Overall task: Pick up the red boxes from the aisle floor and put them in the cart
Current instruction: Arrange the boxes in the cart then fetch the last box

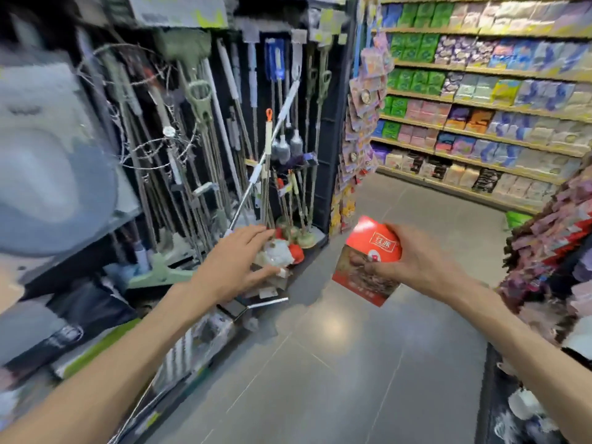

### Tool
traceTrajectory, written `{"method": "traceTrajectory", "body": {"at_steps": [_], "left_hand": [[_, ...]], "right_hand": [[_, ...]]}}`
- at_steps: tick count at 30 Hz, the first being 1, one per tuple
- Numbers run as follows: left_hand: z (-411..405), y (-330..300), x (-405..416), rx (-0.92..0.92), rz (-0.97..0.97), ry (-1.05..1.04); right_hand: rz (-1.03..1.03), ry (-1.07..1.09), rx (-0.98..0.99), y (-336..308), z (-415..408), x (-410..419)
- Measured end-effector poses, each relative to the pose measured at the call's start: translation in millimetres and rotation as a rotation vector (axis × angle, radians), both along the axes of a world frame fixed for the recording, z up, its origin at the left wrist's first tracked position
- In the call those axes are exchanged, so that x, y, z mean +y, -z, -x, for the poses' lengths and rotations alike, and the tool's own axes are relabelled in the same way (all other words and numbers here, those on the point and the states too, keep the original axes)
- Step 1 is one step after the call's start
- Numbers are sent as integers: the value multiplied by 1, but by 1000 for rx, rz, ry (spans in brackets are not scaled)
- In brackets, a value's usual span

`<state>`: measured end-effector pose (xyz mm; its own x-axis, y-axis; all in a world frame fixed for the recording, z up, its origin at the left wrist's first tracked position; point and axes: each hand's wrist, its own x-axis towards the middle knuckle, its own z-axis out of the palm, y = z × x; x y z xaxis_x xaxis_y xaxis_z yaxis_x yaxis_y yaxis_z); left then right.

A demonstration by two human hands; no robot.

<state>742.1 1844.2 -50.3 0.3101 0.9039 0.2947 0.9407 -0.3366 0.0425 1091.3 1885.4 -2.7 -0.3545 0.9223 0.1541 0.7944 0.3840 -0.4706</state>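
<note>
Grey tiled floor [368,363] runs down a shop aisle, with a soft glare of overhead light on it. Mops and brooms [205,129] hang on a dark rack at left. Yellow-edged shelves [480,100] of coloured packets line the far right.

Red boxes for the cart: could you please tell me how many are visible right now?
1: the red box is held in the right hand, above the aisle floor. Others may lie outside the view.
</note>
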Motion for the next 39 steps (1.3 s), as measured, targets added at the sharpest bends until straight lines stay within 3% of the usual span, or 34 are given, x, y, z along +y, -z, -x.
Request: {"method": "traceTrajectory", "body": {"at_steps": [7,15,20,28,34,39], "left_hand": [[95,-26,-184,-6,-27,-398],[180,-43,-469,14,-89,-939],[191,-44,-670,35,-115,-1249],[154,-44,-961,28,-34,-1665],[119,-42,-1117,1,-23,-1972],[136,-30,-1221,1,-11,-2123]], "right_hand": [[-45,-460,-22,-36,153,-52],[-26,-1003,11,-64,359,-210],[-121,-1286,-13,-71,464,-366],[-70,-1722,-100,-65,572,-654],[7,-1980,-85,-63,620,-850],[-31,-2161,-68,-60,678,-987]]}}
